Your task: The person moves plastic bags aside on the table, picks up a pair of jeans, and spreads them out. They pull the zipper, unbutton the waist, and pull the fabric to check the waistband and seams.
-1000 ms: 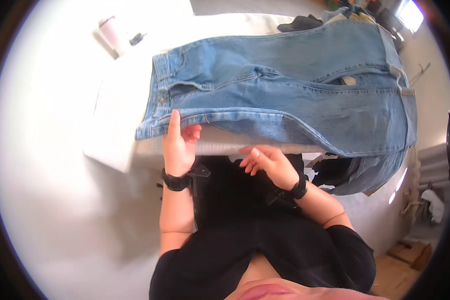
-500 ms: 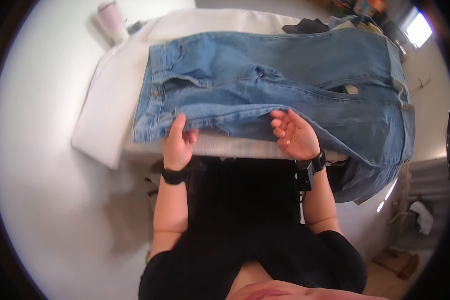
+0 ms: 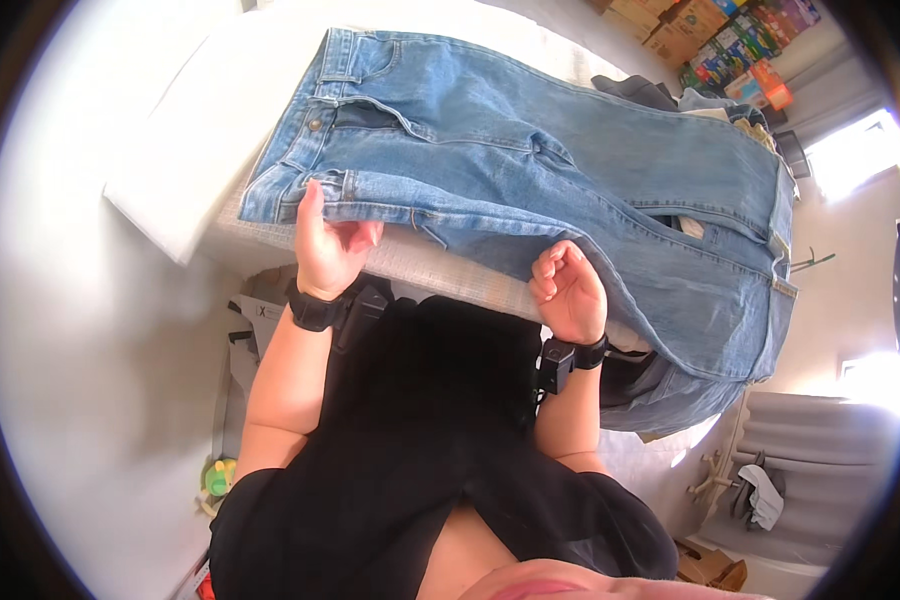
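A pair of blue jeans [image 3: 470, 120] lies spread across the table, waistband to the left and legs stretching right. My left hand [image 3: 332, 250] grips the near edge by the waistband, thumb on top and fingers curled beneath. Farther along that edge, my right hand [image 3: 572, 295] is closed at the raised side of the leg, palm turned up and fingers bent inward; its fingertips meet the denim. The near side is lifted into a fold between both hands. A metal button [image 3: 315, 125] shows at the waist.
A pale cloth [image 3: 440, 265] covers the table beneath the jeans. More folded clothes [image 3: 635, 92] sit at the far right, and other denim [image 3: 660, 395] hangs at the near right edge. Stacked boxes [image 3: 740, 50] stand in the background.
The view has swung, so the table and jeans now appear tilted. Both hands stay at the near edge of the jeans; the right hand's fingers look more curled.
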Demonstrator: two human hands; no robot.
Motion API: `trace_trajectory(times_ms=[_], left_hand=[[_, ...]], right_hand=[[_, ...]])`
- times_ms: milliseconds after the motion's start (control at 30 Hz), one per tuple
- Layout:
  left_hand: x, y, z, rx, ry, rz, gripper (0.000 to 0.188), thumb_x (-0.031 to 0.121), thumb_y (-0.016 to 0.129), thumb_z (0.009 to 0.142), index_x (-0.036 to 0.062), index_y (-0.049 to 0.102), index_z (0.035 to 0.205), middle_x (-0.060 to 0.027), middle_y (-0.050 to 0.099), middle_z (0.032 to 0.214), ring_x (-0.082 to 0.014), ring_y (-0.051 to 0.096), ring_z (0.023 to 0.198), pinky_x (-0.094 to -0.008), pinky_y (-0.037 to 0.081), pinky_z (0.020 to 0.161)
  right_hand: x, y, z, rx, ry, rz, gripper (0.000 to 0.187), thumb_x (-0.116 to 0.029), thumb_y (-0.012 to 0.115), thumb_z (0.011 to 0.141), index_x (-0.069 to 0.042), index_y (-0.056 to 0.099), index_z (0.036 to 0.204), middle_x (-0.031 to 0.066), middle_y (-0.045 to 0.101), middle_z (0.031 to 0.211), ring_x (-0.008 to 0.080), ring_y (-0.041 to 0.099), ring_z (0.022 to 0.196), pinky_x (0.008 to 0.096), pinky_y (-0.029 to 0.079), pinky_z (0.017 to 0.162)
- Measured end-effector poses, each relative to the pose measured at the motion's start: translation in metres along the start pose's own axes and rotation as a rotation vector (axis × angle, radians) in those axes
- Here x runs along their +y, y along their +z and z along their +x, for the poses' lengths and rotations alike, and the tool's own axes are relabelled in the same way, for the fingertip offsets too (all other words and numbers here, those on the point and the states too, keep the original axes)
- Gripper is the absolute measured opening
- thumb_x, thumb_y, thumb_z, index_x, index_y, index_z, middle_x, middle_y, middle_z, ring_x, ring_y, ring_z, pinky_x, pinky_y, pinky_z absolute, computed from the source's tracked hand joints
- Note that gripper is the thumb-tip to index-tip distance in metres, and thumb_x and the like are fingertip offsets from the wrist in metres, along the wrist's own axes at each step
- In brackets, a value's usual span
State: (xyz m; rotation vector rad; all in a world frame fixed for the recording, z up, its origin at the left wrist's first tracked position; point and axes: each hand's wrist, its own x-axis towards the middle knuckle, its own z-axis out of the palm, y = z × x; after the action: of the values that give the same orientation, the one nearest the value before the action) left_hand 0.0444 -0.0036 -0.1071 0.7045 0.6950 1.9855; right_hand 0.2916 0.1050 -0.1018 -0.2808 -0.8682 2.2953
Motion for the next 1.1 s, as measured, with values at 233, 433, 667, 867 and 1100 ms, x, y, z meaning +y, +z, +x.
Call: trace_trajectory(times_ms=[233,433,667,867,1100], left_hand=[[-0.001,0.008,0.001,0.037,0.005,0.007,0.053,0.048,0.028,0.087,0.005,0.048,0.062,-0.0032,0.043,0.048,-0.0122,0.032,0.042,-0.0247,0.026,0.046],[-0.004,-0.001,-0.005,0.077,-0.091,0.04,0.021,0.026,0.054,0.082,0.0053,0.055,0.083,-0.0028,0.055,0.071,-0.0114,0.05,0.055,-0.0213,0.038,0.05],[-0.001,0.0,-0.003,0.107,-0.106,0.088,0.008,0.015,0.059,0.079,0.0071,0.057,0.082,-0.0014,0.056,0.074,-0.0118,0.053,0.059,-0.0226,0.042,0.051],[0.003,0.016,-0.004,0.184,-0.179,0.16,0.023,0.028,0.058,0.08,0.0056,0.057,0.076,-0.0024,0.056,0.069,-0.0102,0.051,0.058,-0.0207,0.038,0.05],[-0.008,0.043,-0.009,0.013,-0.415,0.352,0.055,0.05,0.047,0.081,-0.001,0.06,0.065,-0.002,0.05,0.054,-0.0064,0.04,0.048,-0.0195,0.03,0.048]], right_hand=[[-0.003,-0.002,-0.002,-0.021,-0.01,-0.007,0.021,-0.02,0.039,0.088,-0.002,0.05,0.085,0.0073,0.051,0.073,0.0138,0.042,0.06,0.0248,0.032,0.054],[-0.002,-0.001,-0.002,-0.03,-0.011,-0.025,0.021,-0.019,0.038,0.088,-0.002,0.05,0.085,0.0075,0.051,0.073,0.0138,0.043,0.06,0.0248,0.032,0.053],[0.0,0.001,-0.001,-0.032,-0.024,-0.043,0.021,-0.019,0.038,0.088,-0.002,0.05,0.085,0.0083,0.051,0.072,0.014,0.043,0.059,0.0247,0.033,0.053],[-0.002,0.0,0.001,-0.057,-0.048,-0.088,0.021,-0.019,0.04,0.087,-0.001,0.051,0.085,0.0096,0.053,0.074,0.0145,0.044,0.059,0.0251,0.035,0.055],[-0.002,0.001,-0.003,-0.049,-0.022,-0.078,0.021,-0.02,0.042,0.087,-0.001,0.051,0.085,0.0096,0.055,0.075,0.0147,0.046,0.061,0.0252,0.036,0.057]])
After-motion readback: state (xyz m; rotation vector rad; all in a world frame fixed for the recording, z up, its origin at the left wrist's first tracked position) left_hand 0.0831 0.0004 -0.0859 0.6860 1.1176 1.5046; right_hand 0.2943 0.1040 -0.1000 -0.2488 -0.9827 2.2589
